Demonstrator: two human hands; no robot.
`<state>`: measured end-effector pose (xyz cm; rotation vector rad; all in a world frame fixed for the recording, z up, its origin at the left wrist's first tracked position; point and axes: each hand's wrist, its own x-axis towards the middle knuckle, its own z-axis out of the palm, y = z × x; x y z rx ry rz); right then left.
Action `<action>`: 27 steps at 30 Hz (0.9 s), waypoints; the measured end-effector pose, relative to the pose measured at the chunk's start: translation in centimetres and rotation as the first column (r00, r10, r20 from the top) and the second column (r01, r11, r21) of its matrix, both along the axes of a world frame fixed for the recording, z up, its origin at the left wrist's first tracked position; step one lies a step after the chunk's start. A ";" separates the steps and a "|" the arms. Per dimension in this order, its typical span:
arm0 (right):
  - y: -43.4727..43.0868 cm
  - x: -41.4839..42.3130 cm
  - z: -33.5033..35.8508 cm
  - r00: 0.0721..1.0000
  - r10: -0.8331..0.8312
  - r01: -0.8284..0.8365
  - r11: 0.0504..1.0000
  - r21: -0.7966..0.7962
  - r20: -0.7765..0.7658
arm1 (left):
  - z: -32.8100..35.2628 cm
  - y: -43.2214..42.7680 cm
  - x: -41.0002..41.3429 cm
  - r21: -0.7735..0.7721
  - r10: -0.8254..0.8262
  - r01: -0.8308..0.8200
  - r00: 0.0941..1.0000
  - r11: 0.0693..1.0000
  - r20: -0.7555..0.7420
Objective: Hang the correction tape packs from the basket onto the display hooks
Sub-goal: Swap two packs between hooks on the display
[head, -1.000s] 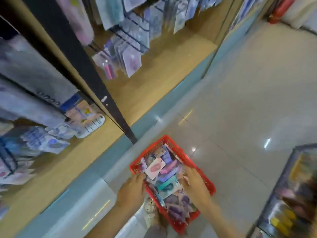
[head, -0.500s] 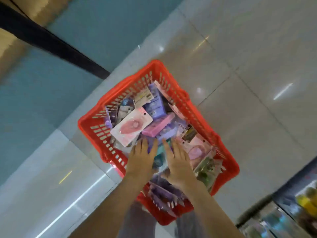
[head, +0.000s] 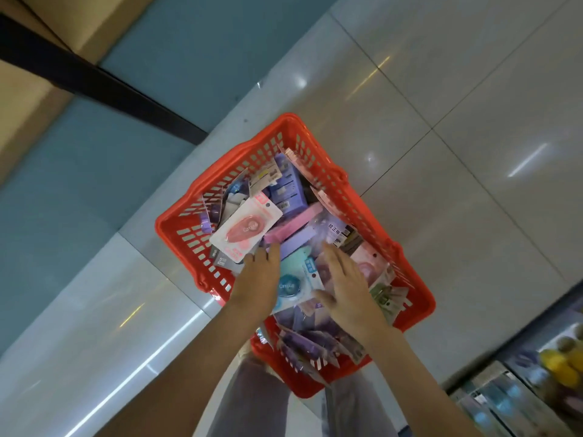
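1. Two hands are seen over a red basket (head: 176, 223), which is set on the tiled floor (head: 473, 146).
2. The left hand (head: 257, 279) is held flat with the fingers straight and nothing is gripped. Its fingertips are touching the lower edge of a pink-and-white correction tape pack (head: 246, 230).
3. The right hand (head: 347, 288) is spread open, palm down, and nothing is gripped. It is laid on the pile, with the thumb against a teal pack (head: 295, 279) that lies between the two hands.
4. All the correction tape packs are piled loosely inside the basket. A purple box (head: 288, 187) is seen toward the far end, and purple packs (head: 312, 345) are bunched at the near end.
5. A blue display base (head: 94, 171) and a black bar (head: 94, 80) are seen left of the basket. A shelf (head: 536, 392) of blurred goods is seen at lower right.
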<state>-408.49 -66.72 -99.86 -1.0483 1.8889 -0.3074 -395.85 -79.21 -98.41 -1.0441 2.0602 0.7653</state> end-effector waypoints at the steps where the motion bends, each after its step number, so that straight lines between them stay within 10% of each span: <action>1: -0.3 -0.2 0.8 0.994 -0.104 0.103 0.995 0.014 0.022 | 1.3 -0.4 -0.3 0.068 0.166 -0.165 0.986 0.984 -0.014; 5: -3.1 -0.8 7.0 0.749 -0.562 0.566 0.818 0.104 0.350 | 7.7 -1.9 -0.4 0.475 0.699 -0.594 0.712 0.649 -0.065; 8: -5.2 -1.1 13.8 0.546 -0.627 0.648 0.736 0.194 0.556 | 13.8 -3.2 -0.7 0.676 0.878 -0.625 0.474 0.390 -0.068; 27: -11.4 9.2 61.7 0.774 -0.151 0.482 0.770 -0.418 0.615 | 60.8 -7.1 12.3 0.742 0.807 -0.353 0.071 0.570 -0.586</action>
